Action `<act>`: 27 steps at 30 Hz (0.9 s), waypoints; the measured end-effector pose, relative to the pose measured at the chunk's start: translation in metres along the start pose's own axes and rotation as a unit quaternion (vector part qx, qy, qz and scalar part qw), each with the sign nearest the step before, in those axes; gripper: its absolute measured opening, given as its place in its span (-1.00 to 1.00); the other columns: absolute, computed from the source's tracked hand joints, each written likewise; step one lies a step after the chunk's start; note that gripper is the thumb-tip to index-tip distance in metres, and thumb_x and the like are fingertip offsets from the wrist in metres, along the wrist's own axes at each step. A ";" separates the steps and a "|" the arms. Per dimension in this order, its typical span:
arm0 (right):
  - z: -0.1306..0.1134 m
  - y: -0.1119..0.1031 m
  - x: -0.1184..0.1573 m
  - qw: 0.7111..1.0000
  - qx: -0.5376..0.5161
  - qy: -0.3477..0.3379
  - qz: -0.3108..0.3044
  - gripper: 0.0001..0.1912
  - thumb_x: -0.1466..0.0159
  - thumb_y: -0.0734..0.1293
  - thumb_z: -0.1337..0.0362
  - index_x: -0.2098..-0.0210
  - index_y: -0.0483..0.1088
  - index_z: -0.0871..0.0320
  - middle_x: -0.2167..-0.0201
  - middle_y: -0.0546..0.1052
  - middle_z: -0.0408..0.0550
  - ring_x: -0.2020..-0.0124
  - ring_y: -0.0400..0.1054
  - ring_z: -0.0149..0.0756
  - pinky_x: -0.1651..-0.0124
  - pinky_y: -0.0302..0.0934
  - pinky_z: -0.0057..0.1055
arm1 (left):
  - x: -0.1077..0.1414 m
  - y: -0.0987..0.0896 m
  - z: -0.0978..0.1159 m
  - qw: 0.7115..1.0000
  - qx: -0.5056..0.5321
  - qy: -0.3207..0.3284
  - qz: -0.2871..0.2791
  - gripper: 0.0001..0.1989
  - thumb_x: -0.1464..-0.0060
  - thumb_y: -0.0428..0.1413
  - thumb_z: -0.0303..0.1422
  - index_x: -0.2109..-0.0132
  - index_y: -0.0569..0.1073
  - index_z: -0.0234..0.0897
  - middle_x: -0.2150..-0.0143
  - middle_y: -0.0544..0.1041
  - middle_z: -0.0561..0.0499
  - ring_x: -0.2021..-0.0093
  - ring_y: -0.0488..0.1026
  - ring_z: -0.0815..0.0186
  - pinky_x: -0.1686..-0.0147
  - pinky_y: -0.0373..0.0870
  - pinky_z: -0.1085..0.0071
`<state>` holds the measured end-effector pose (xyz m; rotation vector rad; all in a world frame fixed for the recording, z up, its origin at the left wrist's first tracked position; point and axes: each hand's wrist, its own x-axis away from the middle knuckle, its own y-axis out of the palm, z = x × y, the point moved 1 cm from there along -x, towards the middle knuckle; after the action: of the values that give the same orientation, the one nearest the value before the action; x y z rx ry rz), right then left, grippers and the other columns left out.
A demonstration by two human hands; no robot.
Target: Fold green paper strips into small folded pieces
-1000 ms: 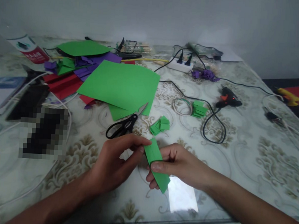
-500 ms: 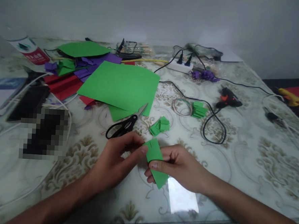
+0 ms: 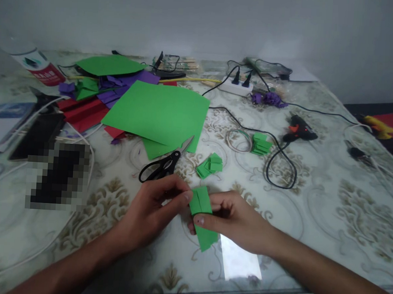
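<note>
A green paper strip with a slit or crease near its upper end is held between both hands near the table's front. My left hand pinches its upper left edge between thumb and index finger. Lower down, my right hand grips it with the thumb on top and the fingers behind. Just beyond lie small folded green pieces. Black-handled scissors rest past my left hand, their blades over large green sheets.
A glue gun with a looped black cable lies right, near more green pieces and a power strip. Purple and red paper, a bottle and dark phone-like objects occupy the left. White cables cross there.
The green strip has turned slightly more upright in my hands, and its lower end has shifted a little to the left. Both hands keep their grip.
</note>
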<state>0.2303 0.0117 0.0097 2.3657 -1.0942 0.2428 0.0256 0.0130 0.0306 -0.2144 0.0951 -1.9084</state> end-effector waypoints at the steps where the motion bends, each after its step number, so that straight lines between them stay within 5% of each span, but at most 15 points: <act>1: -0.001 0.001 0.000 1.000 0.007 -0.005 0.011 -0.67 -0.16 0.61 0.10 0.26 0.59 0.23 0.35 0.60 -0.12 0.36 0.41 -0.41 0.27 0.28 -0.47 | 0.000 0.001 0.000 1.000 0.004 -0.003 -0.008 -0.78 -0.30 0.16 -0.29 0.32 0.53 -0.28 0.43 0.51 0.06 0.40 0.43 0.33 0.38 0.36 0.45; 5: -0.002 0.001 0.000 0.996 0.043 -0.033 0.070 -0.68 -0.11 0.64 0.14 0.31 0.59 0.21 0.42 0.54 -0.18 0.40 0.34 -0.41 0.34 0.19 -0.47 | 0.000 0.004 0.000 1.000 -0.009 0.001 -0.024 -0.78 -0.29 0.16 -0.30 0.35 0.49 -0.27 0.45 0.44 0.08 0.41 0.38 0.35 0.42 0.30 0.47; 11: -0.009 -0.007 -0.003 0.984 -0.034 -0.094 0.147 -0.72 -0.21 0.58 0.12 0.29 0.54 0.19 0.43 0.57 -0.18 0.47 0.37 -0.48 0.37 0.26 -0.53 | 0.001 0.011 -0.007 0.999 0.015 0.004 -0.045 -0.86 -0.26 0.21 -0.32 0.09 0.44 -0.22 0.24 0.54 0.03 0.27 0.50 0.30 0.26 0.48 0.40; 16: -0.011 -0.011 -0.003 0.967 -0.104 -0.115 0.200 -0.64 -0.12 0.64 0.23 0.26 0.42 0.10 0.42 0.56 -0.26 0.39 0.47 -0.42 0.26 0.44 -0.48 | 0.001 0.005 -0.010 0.995 -0.055 0.033 0.073 -0.92 -0.27 0.20 -0.37 0.10 0.47 -0.19 0.34 0.53 0.09 0.36 0.52 0.33 0.37 0.44 0.45; 19: -0.010 -0.009 -0.002 0.969 -0.056 -0.139 0.194 -0.63 -0.12 0.64 0.26 0.22 0.42 0.07 0.39 0.58 -0.25 0.39 0.48 -0.41 0.28 0.42 -0.49 | 0.001 0.000 -0.007 0.985 -0.092 0.066 0.127 -0.89 -0.24 0.24 -0.37 0.09 0.51 -0.18 0.37 0.55 0.11 0.39 0.54 0.34 0.37 0.47 0.45; 27: -0.009 -0.002 0.003 0.927 0.134 -0.260 0.236 -0.86 -0.26 0.54 0.32 0.17 0.66 0.03 0.23 0.73 -0.07 0.22 0.61 -0.25 0.12 0.50 -0.34 | 0.007 0.004 -0.008 0.976 -0.139 0.095 0.142 -0.77 -0.20 0.28 -0.44 0.01 0.51 -0.10 0.34 0.60 0.15 0.35 0.58 0.36 0.38 0.53 0.51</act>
<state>0.2342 0.0157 0.0175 2.4285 -2.0012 -0.0918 0.0258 0.0042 0.0230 -0.1940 0.4974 -1.6221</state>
